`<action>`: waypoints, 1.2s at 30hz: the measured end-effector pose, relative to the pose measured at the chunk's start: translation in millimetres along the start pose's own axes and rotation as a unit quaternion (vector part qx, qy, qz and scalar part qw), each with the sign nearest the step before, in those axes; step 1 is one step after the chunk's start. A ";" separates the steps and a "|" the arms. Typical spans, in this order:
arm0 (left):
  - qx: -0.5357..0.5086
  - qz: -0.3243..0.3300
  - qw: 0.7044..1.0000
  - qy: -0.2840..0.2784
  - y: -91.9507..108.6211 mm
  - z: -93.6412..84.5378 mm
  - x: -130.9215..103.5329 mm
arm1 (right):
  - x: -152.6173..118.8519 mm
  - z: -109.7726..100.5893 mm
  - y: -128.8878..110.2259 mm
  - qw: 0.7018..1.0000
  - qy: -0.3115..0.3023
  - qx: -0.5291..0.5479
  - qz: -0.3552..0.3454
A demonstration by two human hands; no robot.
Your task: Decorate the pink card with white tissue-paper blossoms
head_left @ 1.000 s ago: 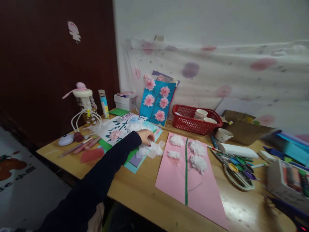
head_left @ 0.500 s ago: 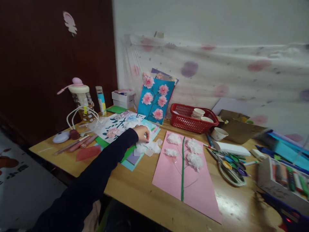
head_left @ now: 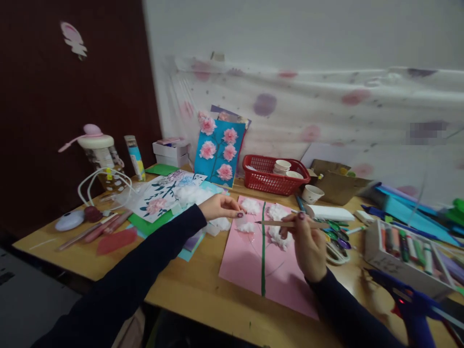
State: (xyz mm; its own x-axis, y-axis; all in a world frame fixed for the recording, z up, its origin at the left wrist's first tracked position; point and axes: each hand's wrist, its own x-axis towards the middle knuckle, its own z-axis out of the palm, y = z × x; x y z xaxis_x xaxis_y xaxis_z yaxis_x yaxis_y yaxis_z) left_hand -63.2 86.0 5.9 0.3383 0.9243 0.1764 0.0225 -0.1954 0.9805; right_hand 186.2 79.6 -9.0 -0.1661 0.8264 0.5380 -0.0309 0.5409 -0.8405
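My left hand (head_left: 222, 208) pinches a small piece of thin white paper (head_left: 240, 220) above the upper left of a pink sheet (head_left: 235, 261). In my right hand (head_left: 308, 244) is a slender wooden stick (head_left: 279, 223), its dark pointed tip aimed left toward that paper. The pink sheet lies on the table with a green stem (head_left: 263, 266) down its middle and fluffy white tufts (head_left: 250, 206) on both sides of it. More white tissue (head_left: 219, 225) lies below my left wrist.
Behind stand a blue card with pink flowers (head_left: 217, 154) and a red basket (head_left: 268, 183) with paper cups. Bottle (head_left: 97, 150), pens and coloured papers are at left. Scissors (head_left: 337, 253), a box of markers (head_left: 406, 256) and a blue glue gun (head_left: 406, 295) are at right.
My left hand has moved right from the tissue pile to above the pink sheet, with a white piece. My right hand has come into view holding the stick. The view has shifted right.
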 end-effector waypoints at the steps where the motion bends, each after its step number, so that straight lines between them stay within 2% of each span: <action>1: -0.030 -0.024 0.999 0.003 -5.3 9.0 0.5 | -1.2 1.7 2.7 1.000 -0.002 0.017 0.017; 4: -0.095 -0.086 0.992 0.005 -19.5 28.9 -0.3 | -3.7 7.1 11.0 0.995 -0.020 0.062 0.075; 8: -0.101 -0.098 0.990 0.014 -25.6 38.7 -2.4 | -5.4 11.7 14.6 0.991 -0.030 0.075 0.104; 15: -0.090 -0.076 0.993 -0.002 -19.6 39.4 -3.8 | -7.4 11.2 11.7 0.992 -0.016 0.073 0.104; 22: -0.056 -0.044 0.997 -0.023 -26.8 39.9 -4.3 | -10.0 9.6 13.8 0.991 -0.029 0.067 0.110; 30: -0.052 -0.073 0.992 -0.087 -28.0 50.7 -10.2 | -12.2 12.6 12.1 0.982 -0.071 0.109 0.135; 36: -0.052 -0.050 0.996 -0.044 -28.9 47.5 -7.8 | -7.8 11.3 12.4 0.982 -0.001 0.124 0.142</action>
State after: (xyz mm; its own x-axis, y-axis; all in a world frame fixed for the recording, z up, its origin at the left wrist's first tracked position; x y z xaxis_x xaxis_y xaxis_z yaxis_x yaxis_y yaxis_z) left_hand -21.8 68.8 -27.9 0.4204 0.9043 0.0745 -0.0367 -0.0651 0.9972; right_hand 176.0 78.1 -24.4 -0.2045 0.9382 0.2792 -0.2228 0.2331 -0.9466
